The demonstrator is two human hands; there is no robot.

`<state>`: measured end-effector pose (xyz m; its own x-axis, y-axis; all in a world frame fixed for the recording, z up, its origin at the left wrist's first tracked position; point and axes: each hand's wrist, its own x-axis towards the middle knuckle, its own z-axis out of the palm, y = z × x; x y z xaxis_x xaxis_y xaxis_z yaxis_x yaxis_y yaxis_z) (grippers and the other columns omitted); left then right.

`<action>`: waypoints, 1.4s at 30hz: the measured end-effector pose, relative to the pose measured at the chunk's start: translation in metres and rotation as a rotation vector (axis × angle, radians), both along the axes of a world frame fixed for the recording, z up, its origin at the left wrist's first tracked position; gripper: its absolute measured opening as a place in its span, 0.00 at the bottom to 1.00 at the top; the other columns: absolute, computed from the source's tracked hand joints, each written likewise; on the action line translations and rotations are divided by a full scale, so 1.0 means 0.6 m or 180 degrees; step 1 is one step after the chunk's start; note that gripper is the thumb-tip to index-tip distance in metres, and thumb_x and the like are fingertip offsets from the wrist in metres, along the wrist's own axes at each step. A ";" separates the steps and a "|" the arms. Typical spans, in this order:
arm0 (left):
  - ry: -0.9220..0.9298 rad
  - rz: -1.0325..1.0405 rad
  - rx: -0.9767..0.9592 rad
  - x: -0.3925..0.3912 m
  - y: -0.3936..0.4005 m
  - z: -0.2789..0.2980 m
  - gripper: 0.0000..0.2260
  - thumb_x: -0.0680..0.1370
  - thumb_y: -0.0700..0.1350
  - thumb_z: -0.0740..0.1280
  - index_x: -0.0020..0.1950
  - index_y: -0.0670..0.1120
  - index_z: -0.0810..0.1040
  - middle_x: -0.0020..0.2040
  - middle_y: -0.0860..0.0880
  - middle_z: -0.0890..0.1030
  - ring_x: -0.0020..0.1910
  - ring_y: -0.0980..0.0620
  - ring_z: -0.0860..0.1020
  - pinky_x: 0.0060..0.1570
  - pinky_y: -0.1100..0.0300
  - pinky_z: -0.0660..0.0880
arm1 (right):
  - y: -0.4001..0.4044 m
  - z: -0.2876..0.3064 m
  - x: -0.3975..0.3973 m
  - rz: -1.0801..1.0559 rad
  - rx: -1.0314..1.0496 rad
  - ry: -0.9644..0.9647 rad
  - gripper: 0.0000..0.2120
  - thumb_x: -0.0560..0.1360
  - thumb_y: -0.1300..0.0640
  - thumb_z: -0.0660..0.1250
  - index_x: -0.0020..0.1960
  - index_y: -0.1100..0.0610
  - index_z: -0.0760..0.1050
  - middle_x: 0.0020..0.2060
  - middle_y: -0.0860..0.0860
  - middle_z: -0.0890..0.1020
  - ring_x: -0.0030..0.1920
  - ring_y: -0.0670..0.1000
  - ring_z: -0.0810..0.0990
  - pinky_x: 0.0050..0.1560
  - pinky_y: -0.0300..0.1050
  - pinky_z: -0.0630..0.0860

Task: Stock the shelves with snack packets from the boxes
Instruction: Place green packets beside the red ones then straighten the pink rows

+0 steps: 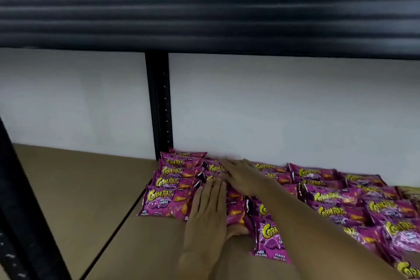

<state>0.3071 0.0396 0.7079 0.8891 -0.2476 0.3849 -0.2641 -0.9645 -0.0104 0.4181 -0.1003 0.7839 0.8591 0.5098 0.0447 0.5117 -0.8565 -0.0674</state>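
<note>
Magenta-pink foil snack packets (169,200) are printed with yellow lettering, purple web patterns and orange chip pictures. The flat brown board shelf (75,188) is backed by a plain white wall panel (272,107), divided by a perforated black metal upright (159,102).

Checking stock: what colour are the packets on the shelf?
Purple-pink packets with yellow lettering, head view.

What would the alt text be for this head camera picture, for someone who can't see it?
Two bare hands, left hand and right hand, press flat on rows of purple snack packets lying on a brown shelf board. A black upright post stands against the white wall behind, with a dark shelf overhead.
</note>
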 end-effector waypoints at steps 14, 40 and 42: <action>-0.0173 -0.0091 -0.0122 0.028 0.000 0.009 0.46 0.73 0.78 0.47 0.73 0.43 0.72 0.70 0.46 0.75 0.72 0.43 0.71 0.71 0.42 0.57 | -0.011 0.016 0.012 0.0052 0.0248 0.0151 0.28 0.83 0.39 0.50 0.80 0.46 0.50 0.79 0.52 0.57 0.79 0.55 0.51 0.78 0.56 0.42; -0.0232 -0.0650 -0.0096 -0.055 -0.213 0.007 0.49 0.73 0.77 0.50 0.78 0.38 0.63 0.79 0.43 0.63 0.78 0.46 0.60 0.72 0.50 0.59 | -0.192 0.039 -0.017 -0.0505 0.0537 0.0553 0.18 0.86 0.51 0.51 0.69 0.58 0.69 0.67 0.57 0.75 0.64 0.56 0.75 0.63 0.50 0.71; -0.0189 -0.0646 -0.0060 -0.036 -0.211 0.002 0.49 0.73 0.77 0.49 0.77 0.39 0.65 0.78 0.43 0.65 0.78 0.46 0.62 0.72 0.50 0.59 | -0.187 0.031 -0.010 -0.0425 0.0496 0.0582 0.19 0.85 0.50 0.51 0.71 0.57 0.69 0.69 0.56 0.73 0.66 0.55 0.73 0.66 0.50 0.69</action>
<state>0.2853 -0.0867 0.7091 0.7974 -0.4115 0.4414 -0.4523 -0.8918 -0.0143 0.4123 -0.2127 0.8025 0.9193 0.3906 -0.0481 0.3623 -0.8876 -0.2846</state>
